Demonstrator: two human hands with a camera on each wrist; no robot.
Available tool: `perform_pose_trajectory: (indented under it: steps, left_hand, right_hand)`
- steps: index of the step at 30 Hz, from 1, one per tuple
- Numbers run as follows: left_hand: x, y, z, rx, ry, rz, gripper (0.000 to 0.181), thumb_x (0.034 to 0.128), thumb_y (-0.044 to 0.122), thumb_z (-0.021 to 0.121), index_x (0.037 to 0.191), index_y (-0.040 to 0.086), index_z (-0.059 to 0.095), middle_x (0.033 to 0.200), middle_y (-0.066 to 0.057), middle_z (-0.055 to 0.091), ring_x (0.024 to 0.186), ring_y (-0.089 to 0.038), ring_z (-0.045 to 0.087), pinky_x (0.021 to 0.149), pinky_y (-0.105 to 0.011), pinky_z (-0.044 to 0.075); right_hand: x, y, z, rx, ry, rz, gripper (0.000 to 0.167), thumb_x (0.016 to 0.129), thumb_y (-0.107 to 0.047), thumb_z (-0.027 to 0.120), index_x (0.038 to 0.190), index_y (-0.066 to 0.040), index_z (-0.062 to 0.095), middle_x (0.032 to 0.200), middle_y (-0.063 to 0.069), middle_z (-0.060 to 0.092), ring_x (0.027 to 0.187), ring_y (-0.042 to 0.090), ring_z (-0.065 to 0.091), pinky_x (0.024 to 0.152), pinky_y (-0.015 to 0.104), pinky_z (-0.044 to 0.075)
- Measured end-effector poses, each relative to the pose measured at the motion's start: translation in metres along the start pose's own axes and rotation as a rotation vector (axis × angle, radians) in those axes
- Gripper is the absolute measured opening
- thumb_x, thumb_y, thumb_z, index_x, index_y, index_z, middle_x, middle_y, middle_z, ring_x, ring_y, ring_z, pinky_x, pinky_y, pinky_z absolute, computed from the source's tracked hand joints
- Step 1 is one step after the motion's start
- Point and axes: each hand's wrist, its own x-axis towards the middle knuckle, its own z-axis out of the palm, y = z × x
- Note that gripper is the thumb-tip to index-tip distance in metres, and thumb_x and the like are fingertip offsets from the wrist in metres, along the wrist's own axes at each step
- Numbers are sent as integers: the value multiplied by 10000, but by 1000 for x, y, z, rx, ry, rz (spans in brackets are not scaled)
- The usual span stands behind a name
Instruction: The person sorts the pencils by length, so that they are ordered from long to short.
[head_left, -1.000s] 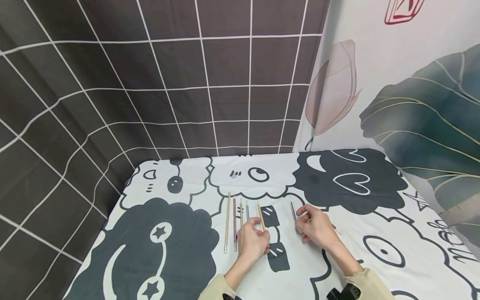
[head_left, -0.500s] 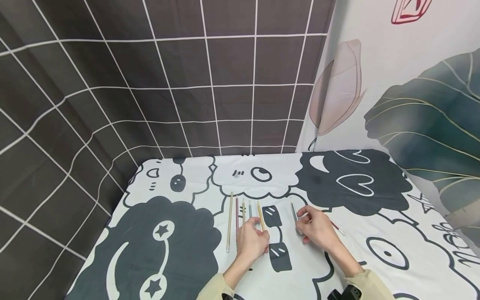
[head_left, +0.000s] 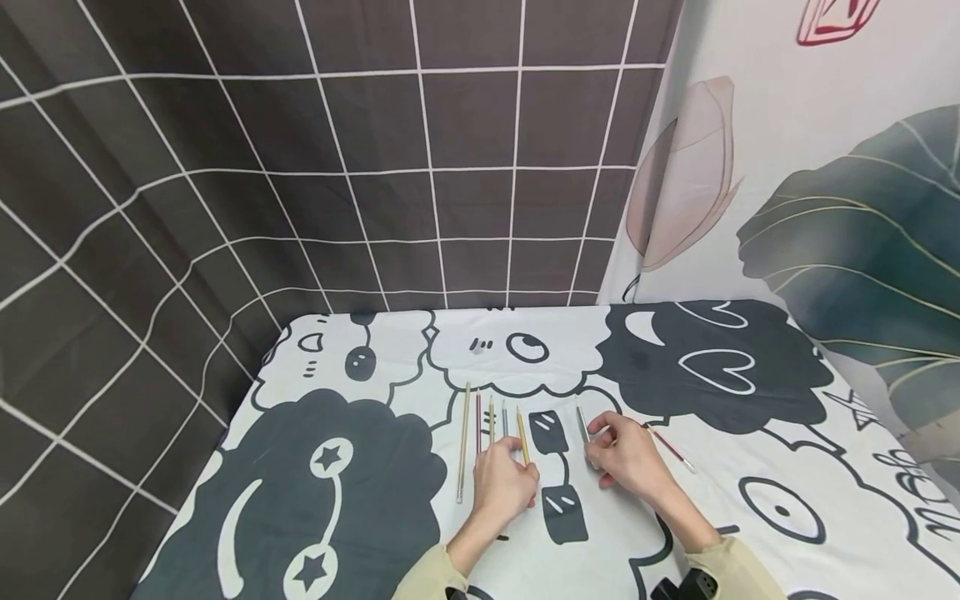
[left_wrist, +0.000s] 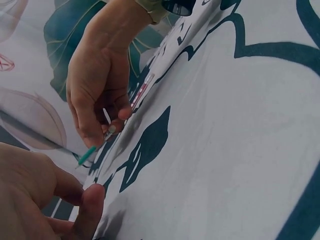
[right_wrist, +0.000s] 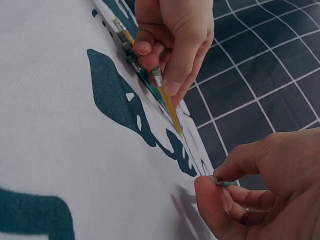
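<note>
My left hand [head_left: 504, 485] pinches a yellow pencil [head_left: 522, 435]; its metal ferrule shows between the fingers in the right wrist view, with the yellow shaft [right_wrist: 170, 107] sloping toward the cloth. To the right, my right hand [head_left: 628, 457] pinches a green pencil [head_left: 582, 423] between thumb and fingertips, its tip pointing away from me. Left of the yellow pencil lie a tan pencil [head_left: 463, 442], a red pencil [head_left: 478, 423], another yellowish pencil [head_left: 491, 419] and a bluish pencil [head_left: 505, 421], roughly parallel. The left hand hides the lower ends of some.
A second red pencil [head_left: 671, 450] lies slantwise just right of my right wrist. The white cloth [head_left: 600, 542] with dark cartoon prints covers the table. A dark grid curtain [head_left: 465, 200] hangs behind, and a leaf-printed curtain [head_left: 847, 242] at the right.
The view has turned slightly left. My right hand has shifted a little left over the cloth with the green pencil, and more of the red pencil beside it shows. The left hand has barely moved.
</note>
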Motion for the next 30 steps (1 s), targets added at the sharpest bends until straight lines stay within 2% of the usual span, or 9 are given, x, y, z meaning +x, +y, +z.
perform_pose_trajectory:
  steps: [8,15,22,24,27,30]
  left_hand:
    - [1,1,-1,19,-6,36,382,790,-75,677,1158,-159,618,431,112,505,304,-31,478,344,-228,380]
    - [3,1,-2,42,13,58,368,780,-85,683,1135,-163,629,422,97,497,294,-29,470,330,-222,381]
    - [3,-2,-1,72,23,98,345,747,-93,693,1085,-145,652,471,39,537,309,-28,479,348,-208,406]
    - [3,-3,-1,95,25,110,340,733,-89,699,1066,-140,656,537,-29,590,360,-55,523,373,-211,418]
    - [5,-3,-2,139,25,133,324,713,-83,706,1030,-131,661,688,-155,659,530,-156,624,437,-248,460]
    - [6,-2,-3,172,12,149,297,708,-85,703,998,-127,661,797,-229,677,656,-237,643,474,-269,470]
  right_hand:
    - [1,-3,7,-4,-15,1,186,791,45,673,969,14,627,661,18,598,407,167,602,487,271,479]
    - [1,-8,19,42,-69,7,172,784,46,665,949,23,623,641,12,595,413,175,603,450,279,477]
    - [1,-12,29,63,-81,-7,147,775,60,653,911,17,618,624,5,590,396,152,576,410,275,478]
    - [1,-13,31,60,-85,-15,142,777,61,655,905,15,616,620,3,593,389,149,569,405,280,477]
    - [1,-15,34,51,-88,-21,138,778,55,664,897,9,613,618,-1,596,382,150,564,405,283,476]
    - [1,-17,37,47,-92,-25,133,780,53,665,894,10,610,618,3,597,380,150,561,407,291,482]
